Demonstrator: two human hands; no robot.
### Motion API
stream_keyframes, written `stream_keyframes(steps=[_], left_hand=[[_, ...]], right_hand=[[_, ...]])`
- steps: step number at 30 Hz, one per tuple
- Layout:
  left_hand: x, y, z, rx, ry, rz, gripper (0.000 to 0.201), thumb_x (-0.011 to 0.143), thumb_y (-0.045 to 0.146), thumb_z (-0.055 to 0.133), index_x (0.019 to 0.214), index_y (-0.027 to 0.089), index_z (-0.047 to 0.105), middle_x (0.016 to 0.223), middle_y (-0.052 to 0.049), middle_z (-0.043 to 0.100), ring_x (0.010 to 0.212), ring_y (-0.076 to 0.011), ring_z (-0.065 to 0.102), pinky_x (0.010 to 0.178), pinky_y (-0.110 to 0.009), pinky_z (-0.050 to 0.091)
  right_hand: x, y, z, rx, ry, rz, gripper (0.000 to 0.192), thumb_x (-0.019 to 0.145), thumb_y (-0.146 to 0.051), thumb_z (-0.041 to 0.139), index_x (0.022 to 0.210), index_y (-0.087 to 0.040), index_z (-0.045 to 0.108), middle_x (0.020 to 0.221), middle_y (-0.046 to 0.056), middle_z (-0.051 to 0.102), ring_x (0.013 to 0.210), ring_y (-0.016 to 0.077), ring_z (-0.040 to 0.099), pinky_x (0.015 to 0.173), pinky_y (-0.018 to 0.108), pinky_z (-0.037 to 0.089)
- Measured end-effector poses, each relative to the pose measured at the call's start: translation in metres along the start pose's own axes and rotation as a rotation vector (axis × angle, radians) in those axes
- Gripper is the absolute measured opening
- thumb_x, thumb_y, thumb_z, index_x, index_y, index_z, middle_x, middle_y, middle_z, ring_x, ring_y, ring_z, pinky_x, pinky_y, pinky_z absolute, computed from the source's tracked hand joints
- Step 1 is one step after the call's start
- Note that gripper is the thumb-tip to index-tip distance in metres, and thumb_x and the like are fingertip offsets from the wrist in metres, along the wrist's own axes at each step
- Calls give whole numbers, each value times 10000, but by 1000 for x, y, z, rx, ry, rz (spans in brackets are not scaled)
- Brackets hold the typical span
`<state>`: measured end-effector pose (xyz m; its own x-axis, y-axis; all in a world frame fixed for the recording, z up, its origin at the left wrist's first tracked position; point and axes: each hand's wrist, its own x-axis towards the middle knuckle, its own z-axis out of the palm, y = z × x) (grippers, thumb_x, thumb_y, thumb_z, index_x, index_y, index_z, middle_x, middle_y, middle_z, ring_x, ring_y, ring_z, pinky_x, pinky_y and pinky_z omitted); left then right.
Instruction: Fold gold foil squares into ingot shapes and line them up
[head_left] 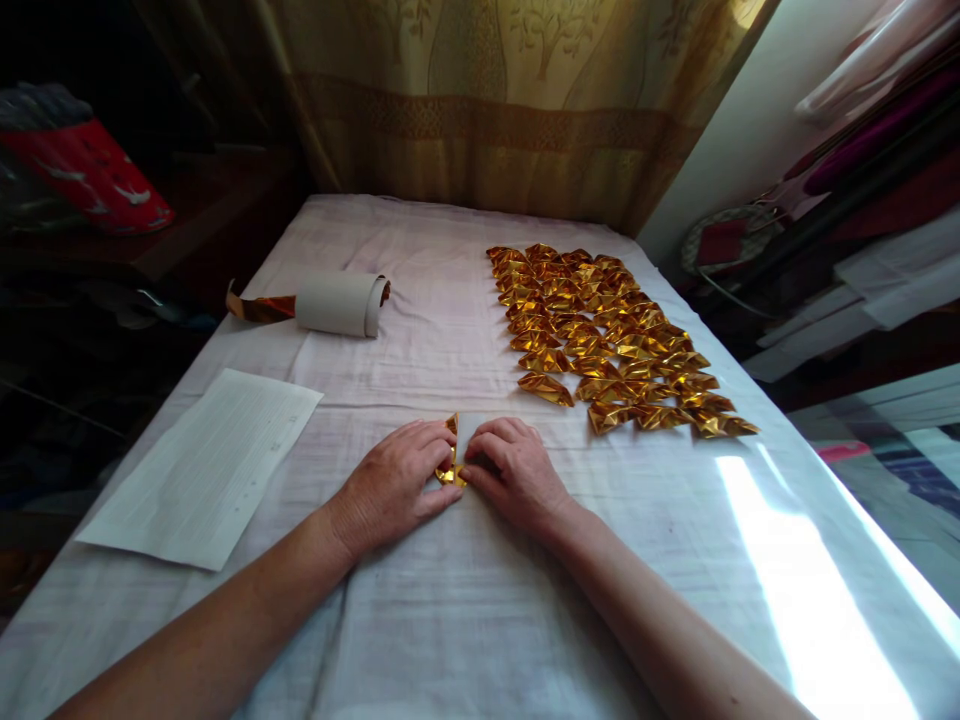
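1. The left hand (397, 480) and the right hand (514, 470) lie palm down at the lower middle of the frame, fingers curled and pressing a small gold foil piece (452, 455) onto the white cloth (465, 600) between them.
2. The foil piece is mostly hidden by the fingers; only its gold edge and a pale face show.
3. Right of centre, well apart from the hands, many folded gold pieces (607, 335) lie in rows.
4. Left of centre, a pale roll (337, 303) lies on its side with a gold foil tail (259, 307) trailing out.
5. At lower left, a white sheet of paper (206, 465) lies flat near the left forearm.
6. A patterned curtain (510, 110) hangs across the top of the frame.
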<state>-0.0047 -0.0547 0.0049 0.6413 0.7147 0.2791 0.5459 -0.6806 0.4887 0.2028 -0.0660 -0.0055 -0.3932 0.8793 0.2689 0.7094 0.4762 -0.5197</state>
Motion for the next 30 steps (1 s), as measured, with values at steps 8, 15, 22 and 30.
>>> stream_keyframes(steps=[8,15,22,30], left_hand=[[2,0,-4,-6,-27,16,125,819,238,690,827,213,568,1136,-66,672,1126,-231,604,1051,-410,472],[2,-4,-10,22,-88,78,123,843,233,675,864,220,555,1093,-47,681,1129,-220,607,1162,-492,334],[2,-8,-15,31,-175,151,70,899,189,585,958,225,572,1118,-41,675,1235,-223,562,1204,-563,176],[0,-11,-21,32,-186,199,240,901,77,489,1055,234,584,1145,-42,689,1348,-210,487,1216,-550,116]], right_hand=[[-1,6,3,63,63,-66,124,915,-144,579,884,-213,677,920,49,678,893,192,595,813,331,476],[-7,13,10,-87,256,9,313,886,-92,472,1112,-210,653,1219,111,659,1122,250,571,945,423,461],[-3,16,9,-98,188,75,342,881,-90,465,1159,-196,634,1098,90,711,1012,246,610,844,390,453],[-4,19,7,9,218,68,450,765,-20,486,1122,-221,672,1031,67,697,980,229,604,861,368,460]])
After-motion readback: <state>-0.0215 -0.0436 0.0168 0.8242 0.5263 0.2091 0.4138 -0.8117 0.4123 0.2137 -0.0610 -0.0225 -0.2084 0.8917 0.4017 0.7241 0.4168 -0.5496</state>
